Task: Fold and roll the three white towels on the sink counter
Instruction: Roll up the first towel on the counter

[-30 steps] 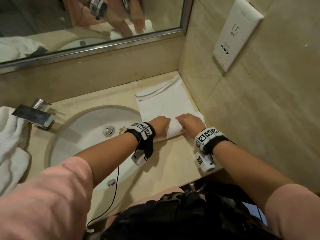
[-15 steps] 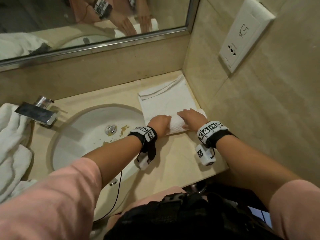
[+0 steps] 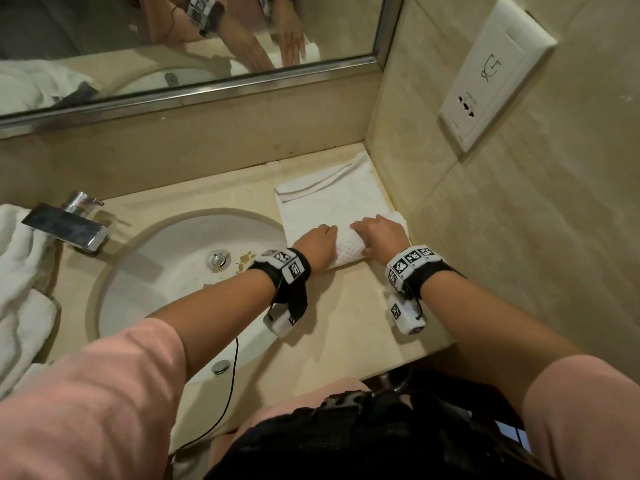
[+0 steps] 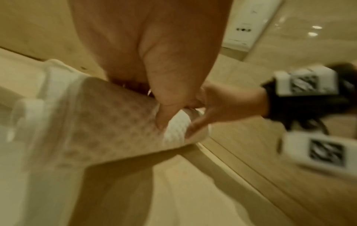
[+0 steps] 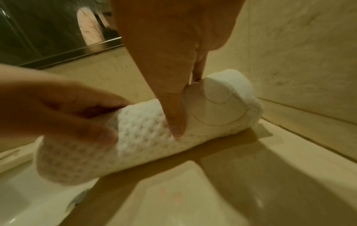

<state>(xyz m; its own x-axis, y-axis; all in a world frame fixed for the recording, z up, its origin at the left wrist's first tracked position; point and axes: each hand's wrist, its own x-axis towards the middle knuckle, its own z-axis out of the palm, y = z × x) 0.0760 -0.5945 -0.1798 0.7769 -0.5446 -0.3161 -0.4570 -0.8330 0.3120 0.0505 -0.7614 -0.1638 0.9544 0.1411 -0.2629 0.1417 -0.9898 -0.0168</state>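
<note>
Just right of the sink basin, the left hand and right hand lie side by side, fingers curled over the rolled near end of the white towel, whose flat remainder stretches beyond toward the mirror.
</note>
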